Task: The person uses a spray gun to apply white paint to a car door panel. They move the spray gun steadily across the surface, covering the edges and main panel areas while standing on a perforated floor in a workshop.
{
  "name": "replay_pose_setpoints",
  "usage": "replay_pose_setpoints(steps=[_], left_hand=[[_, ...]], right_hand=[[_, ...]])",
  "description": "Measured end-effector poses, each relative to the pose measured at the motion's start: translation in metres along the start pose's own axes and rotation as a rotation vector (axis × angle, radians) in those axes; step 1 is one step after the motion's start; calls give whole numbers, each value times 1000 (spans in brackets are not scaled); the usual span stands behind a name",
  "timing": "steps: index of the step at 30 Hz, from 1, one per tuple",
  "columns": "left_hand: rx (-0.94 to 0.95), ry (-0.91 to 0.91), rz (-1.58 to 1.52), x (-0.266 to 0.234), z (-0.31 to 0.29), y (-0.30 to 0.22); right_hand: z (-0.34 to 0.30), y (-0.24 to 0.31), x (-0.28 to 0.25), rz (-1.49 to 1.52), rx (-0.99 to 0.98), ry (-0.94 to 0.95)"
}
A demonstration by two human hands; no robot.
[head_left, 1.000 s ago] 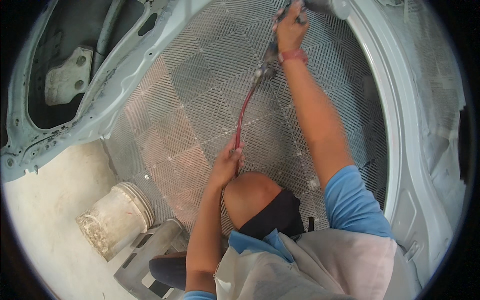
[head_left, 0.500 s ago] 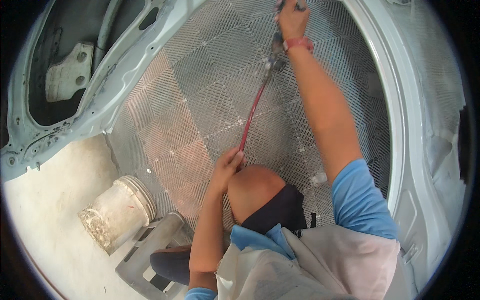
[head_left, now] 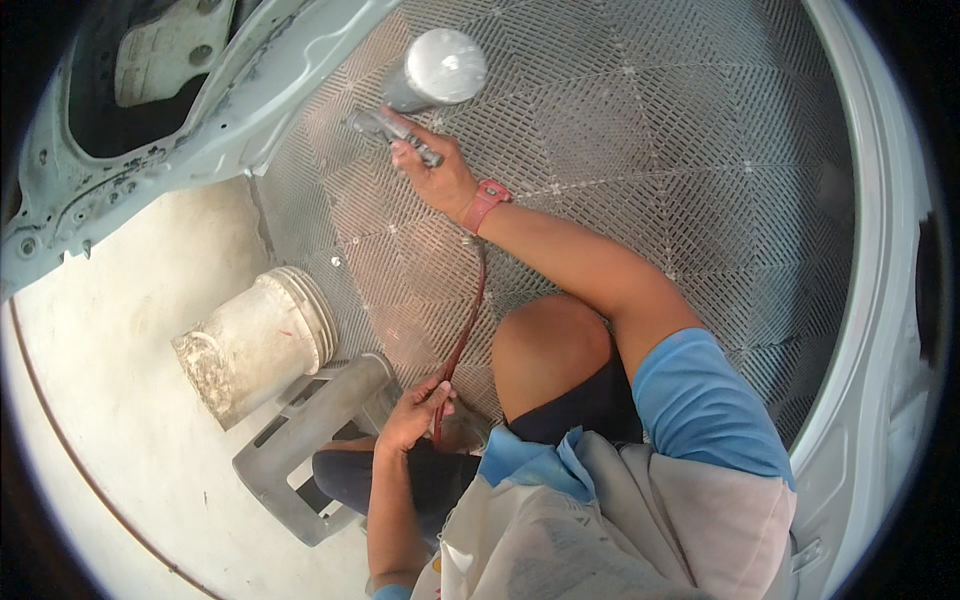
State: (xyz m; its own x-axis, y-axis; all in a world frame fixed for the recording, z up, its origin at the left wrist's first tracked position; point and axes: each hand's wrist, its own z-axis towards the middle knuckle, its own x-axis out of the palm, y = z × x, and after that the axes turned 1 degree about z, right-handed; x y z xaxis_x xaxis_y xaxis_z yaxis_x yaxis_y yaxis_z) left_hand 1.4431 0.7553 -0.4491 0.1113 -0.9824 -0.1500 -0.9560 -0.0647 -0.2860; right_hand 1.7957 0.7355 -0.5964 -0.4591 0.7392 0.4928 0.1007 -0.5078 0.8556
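My right hand (head_left: 440, 180), a red watch on its wrist, is closed around a metal spray gun (head_left: 418, 148). A grey cup with a pale, round top (head_left: 445, 66) sits at the gun's far side. From beneath my right wrist a red air hose (head_left: 475, 310) runs back toward me. Closer in, my left hand (head_left: 412, 415) pinches this hose between thumb and fingers, left of my bent knee. The gun's tip is blurred, and part of its handle is hidden by my fingers.
At the far left stands a pale car-body frame (head_left: 200, 165), and another pale panel (head_left: 850, 420) curves along the right. A dirty white bucket (head_left: 262, 335) lies tipped on its side. Beside my leg is a grey plastic stool (head_left: 300, 440). Ribbed grey tiles (head_left: 640, 150) cover the floor.
My right hand has swung left and nearer with the spray gun, bringing its cup into view. My left hand has shifted left and down, still on the hose. The whole view has shifted slightly.
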Motion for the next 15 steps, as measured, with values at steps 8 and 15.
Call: replay_pose_setpoints(steps=[8, 15], left_hand=[[88, 61, 32, 12, 7, 0], [245, 60, 93, 36, 42, -62]], right_hand=[[26, -3, -16, -183, 115, -58], [67, 62, -151, -190, -31, -502]])
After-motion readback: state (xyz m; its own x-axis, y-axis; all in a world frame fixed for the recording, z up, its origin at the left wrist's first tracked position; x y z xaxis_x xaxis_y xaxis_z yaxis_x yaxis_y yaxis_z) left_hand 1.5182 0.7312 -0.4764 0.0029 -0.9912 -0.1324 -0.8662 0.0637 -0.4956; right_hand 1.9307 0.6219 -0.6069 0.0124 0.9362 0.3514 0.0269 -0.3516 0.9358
